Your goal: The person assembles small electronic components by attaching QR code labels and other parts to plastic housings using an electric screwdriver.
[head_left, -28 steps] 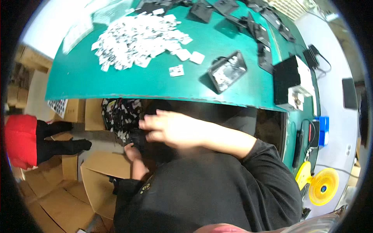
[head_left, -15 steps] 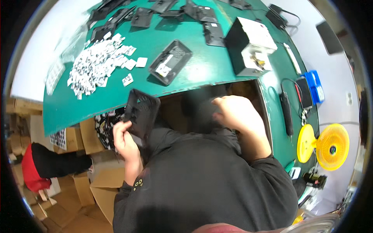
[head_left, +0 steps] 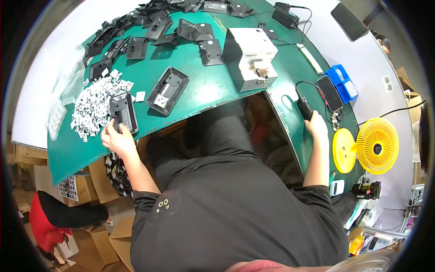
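Note:
At the table's left front edge, my left hand (head_left: 118, 140) grips the lower end of a black plastic housing (head_left: 128, 114), a shallow open shell, held beside a heap of small white square pieces (head_left: 93, 106). On the right, my right hand (head_left: 318, 125) has its fingers closed at the near end of a black, corded electric screwdriver (head_left: 304, 108), its tip hidden by the hand. A second black housing (head_left: 174, 93) lies between, open side up, with a white square piece inside it.
Many more black housings (head_left: 137, 48) spread over the far side of the green table (head_left: 199, 86). A white-and-black box machine (head_left: 253, 54) stands near the middle. On the right are a phone (head_left: 329, 93), a blue bin (head_left: 342, 80) and a yellow fan (head_left: 377, 147). Cardboard boxes (head_left: 97, 245) stand at lower left.
My left hand has carried the housing left and forward, from above my lap to the heap. My right hand has moved right, from over the lap to the screwdriver, and closed on it.

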Tool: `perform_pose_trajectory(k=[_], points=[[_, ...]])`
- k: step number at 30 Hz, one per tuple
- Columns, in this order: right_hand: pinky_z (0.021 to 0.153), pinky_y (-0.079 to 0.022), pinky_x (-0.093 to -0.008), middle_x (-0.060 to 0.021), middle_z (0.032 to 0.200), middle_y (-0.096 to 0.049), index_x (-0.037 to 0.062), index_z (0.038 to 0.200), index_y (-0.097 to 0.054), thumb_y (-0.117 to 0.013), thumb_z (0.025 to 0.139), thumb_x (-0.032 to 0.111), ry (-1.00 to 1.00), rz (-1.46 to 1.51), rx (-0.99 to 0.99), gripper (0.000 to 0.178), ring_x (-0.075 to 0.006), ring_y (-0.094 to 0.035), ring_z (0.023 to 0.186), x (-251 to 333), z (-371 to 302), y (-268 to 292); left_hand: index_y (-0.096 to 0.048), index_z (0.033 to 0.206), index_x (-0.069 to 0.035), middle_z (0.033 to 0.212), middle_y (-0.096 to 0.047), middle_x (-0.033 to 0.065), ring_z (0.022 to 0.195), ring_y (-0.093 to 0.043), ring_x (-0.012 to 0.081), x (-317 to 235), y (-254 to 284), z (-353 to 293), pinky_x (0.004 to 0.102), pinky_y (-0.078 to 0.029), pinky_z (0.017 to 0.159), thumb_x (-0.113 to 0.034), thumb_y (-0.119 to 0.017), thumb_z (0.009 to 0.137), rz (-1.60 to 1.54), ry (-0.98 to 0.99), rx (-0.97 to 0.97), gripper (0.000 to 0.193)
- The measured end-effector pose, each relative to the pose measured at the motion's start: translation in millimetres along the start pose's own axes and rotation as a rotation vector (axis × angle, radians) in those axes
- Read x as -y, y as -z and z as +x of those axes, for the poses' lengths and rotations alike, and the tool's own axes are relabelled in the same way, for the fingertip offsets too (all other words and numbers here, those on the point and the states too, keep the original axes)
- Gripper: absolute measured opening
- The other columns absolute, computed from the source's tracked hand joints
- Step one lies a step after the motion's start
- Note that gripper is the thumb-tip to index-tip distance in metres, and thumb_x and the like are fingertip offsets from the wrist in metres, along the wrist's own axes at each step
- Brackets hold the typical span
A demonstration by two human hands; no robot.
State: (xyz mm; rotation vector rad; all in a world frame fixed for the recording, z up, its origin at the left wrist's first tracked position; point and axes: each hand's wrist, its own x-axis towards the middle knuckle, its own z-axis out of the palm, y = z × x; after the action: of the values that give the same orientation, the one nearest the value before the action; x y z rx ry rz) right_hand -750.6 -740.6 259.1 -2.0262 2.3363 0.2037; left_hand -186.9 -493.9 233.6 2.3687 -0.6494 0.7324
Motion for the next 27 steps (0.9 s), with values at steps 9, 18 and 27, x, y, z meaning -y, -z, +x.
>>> perform_pose_trajectory(k=[9, 18, 27], points=[[0.072, -0.058, -0.0439, -0.0092, 0.083, -0.058, 0.0016, 0.125, -0.040, -0.067, 0.082, 0.012, 0.453, 2.018, 0.013, 0.052, -0.0203, -0.060, 0.073, 85, -10, 90, -0.043, 0.131, -0.002, 0.130, -0.047, 0.0191, 0.121, -0.042, 0.0360, -85, -23, -18, 0.0506, -0.033, 0.099, -0.025, -0.063, 0.081, -0.143, -0.307, 0.251, 0.059], [0.051, -0.047, -0.0296, -0.0082, 0.068, -0.054, -0.0004, 0.110, -0.048, -0.064, 0.080, -0.002, 0.859, 2.066, -0.489, 0.034, -0.0159, -0.053, 0.052, 208, 22, 126, -0.039, 0.136, -0.009, 0.129, -0.048, 0.0150, 0.119, -0.044, 0.0333, -106, -23, -20, 0.0490, -0.032, 0.099, -0.011, -0.055, 0.076, -0.234, -0.385, 0.629, 0.062], [0.049, -0.049, -0.0265, -0.0059, 0.066, -0.057, -0.0023, 0.104, -0.051, -0.066, 0.078, -0.001, 0.733, 1.738, -0.574, 0.030, -0.0132, -0.057, 0.051, 223, 15, 112, -0.051, 0.125, -0.004, 0.128, -0.048, 0.0195, 0.120, -0.044, 0.0349, -72, -17, -21, 0.0475, -0.033, 0.102, -0.008, -0.057, 0.069, -0.377, -0.334, 0.034, 0.056]])
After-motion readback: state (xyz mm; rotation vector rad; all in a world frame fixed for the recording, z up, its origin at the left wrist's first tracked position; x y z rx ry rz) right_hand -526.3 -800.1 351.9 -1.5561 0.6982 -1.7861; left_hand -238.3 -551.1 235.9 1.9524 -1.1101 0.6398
